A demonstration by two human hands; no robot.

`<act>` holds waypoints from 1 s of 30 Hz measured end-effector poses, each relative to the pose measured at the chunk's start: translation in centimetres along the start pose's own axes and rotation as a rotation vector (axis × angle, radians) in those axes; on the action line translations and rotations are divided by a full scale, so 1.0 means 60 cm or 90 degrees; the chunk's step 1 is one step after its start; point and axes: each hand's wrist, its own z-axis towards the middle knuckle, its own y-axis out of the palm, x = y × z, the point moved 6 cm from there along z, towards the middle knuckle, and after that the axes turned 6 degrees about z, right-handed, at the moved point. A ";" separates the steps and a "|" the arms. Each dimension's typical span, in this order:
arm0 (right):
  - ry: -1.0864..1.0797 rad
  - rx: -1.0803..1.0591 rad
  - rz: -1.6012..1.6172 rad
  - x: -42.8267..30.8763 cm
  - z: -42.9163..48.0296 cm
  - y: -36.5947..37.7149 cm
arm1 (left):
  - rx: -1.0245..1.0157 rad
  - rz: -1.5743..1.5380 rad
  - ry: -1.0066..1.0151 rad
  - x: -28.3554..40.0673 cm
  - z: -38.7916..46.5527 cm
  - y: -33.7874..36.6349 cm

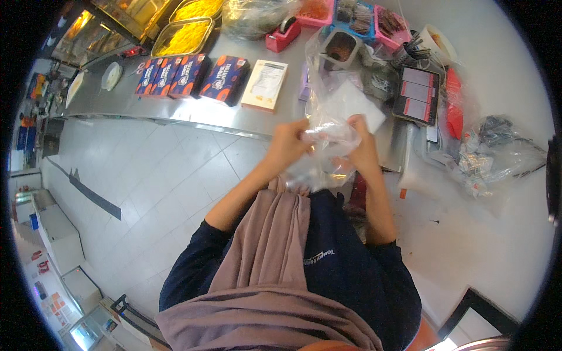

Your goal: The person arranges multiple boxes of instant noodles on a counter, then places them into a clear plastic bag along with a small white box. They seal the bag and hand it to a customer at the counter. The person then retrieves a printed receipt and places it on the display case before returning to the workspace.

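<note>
A thin transparent plastic bag (pixel 331 136) is stretched between my two hands, just past the front edge of the steel counter (pixel 175 109). My left hand (pixel 290 140) pinches its left side, and my right hand (pixel 363 147) grips the right side. The lower part of the bag hangs against my front; motion blur and glare hide what may be inside. Right behind the bag lie white paper sheets (pixel 358 105). To the left on the counter are a white box (pixel 264 85) with a printed slip on top and several dark blue and orange cardboard boxes (pixel 225 80).
Glass trays of yellow food (pixel 184 38) stand at the back left, near a red tape dispenser (pixel 283 35). Pink and blue baskets (pixel 354 17) hold small packets. A tablet (pixel 417 94) leans at right, and a plastic bag of crumpled waste (pixel 487 153) sits beyond it.
</note>
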 end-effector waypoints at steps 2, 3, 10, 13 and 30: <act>-0.109 0.060 -0.040 0.128 -0.005 0.050 | -0.064 -0.055 0.017 0.017 -0.010 -0.007; -0.039 0.134 -0.120 0.094 0.009 0.008 | -0.077 -0.055 -0.029 -0.011 -0.019 -0.028; 0.023 0.492 -0.173 -0.037 -0.020 -0.063 | 0.176 -0.279 -0.151 -0.084 0.023 -0.140; 0.000 0.554 0.219 0.000 -0.024 -0.040 | 0.070 -0.746 -0.351 -0.110 0.034 -0.089; 0.411 -0.047 0.117 0.032 0.042 0.005 | 0.253 0.077 0.275 0.015 0.108 -0.055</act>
